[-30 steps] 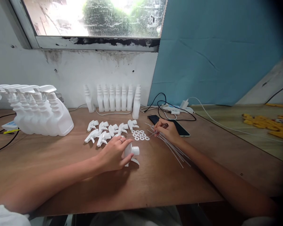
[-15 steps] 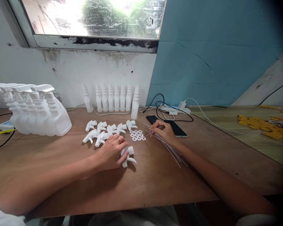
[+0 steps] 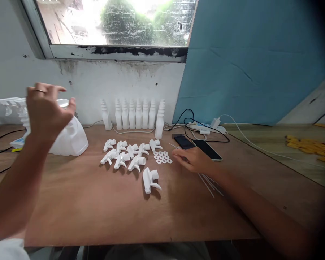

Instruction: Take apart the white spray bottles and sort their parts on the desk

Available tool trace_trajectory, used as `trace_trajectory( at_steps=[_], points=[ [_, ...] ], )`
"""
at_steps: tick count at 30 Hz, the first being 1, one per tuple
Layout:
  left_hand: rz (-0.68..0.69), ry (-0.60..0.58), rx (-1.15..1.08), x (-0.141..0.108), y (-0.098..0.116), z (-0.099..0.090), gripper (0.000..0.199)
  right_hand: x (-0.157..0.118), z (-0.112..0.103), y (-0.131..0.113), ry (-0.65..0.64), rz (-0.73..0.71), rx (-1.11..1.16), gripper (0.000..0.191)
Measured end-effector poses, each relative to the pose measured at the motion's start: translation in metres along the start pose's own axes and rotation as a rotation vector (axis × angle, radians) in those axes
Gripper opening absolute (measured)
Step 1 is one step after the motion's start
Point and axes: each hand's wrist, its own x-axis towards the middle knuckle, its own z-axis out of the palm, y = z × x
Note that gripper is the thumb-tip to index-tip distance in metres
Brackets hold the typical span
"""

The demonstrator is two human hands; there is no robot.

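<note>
My left hand [image 3: 47, 108] is raised in front of the row of spray bottles [image 3: 77, 139] at the left, thumb and fingers apart, with nothing seen in it. Whether it touches a bottle, I cannot tell. My right hand [image 3: 192, 159] lies low over thin white dip tubes [image 3: 207, 184], its fingers stretched out flat. Left of its fingertips are several white ring washers [image 3: 163, 157]. One white trigger sprayer [image 3: 149, 180] lies alone near the middle of the table, and several more trigger sprayers [image 3: 121, 160] lie in a group behind it.
Several white bottles without tops [image 3: 138, 115] stand along the wall. Behind my right hand lie two dark phones [image 3: 207, 149], a black cable [image 3: 191, 121] and a white power strip [image 3: 206, 127]. Yellow pieces [image 3: 306, 146] are on the surface at the far right.
My left hand has left the near trigger sprayer and swung up and left to the spray bottles. My right hand's fingers have straightened over the dip tubes. The view has shifted slightly.
</note>
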Motion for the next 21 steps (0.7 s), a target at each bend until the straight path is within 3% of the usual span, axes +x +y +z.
trace_trajectory(
  at_steps=[2,4,10,17,21],
  points=[
    [-0.08,0.009,0.016,0.007,-0.027,0.002,0.047,0.001,-0.005,-0.01,-0.113,-0.125,-0.135,0.027],
    [-0.112,-0.021,0.022,0.008,-0.039,0.006,0.047,0.003,-0.008,-0.024,-0.213,-0.156,-0.2,0.034],
    [-0.113,-0.147,0.094,0.004,-0.035,0.018,0.049,0.008,-0.005,-0.056,-0.456,-0.067,-0.066,0.039],
    [-0.191,-0.144,0.056,0.001,-0.033,0.02,0.049,0.008,0.0,-0.053,-0.468,-0.032,0.08,0.036],
    [-0.266,-0.169,0.015,-0.002,-0.034,0.02,0.04,0.004,0.006,-0.047,-0.356,-0.031,0.143,0.035]
  ],
)
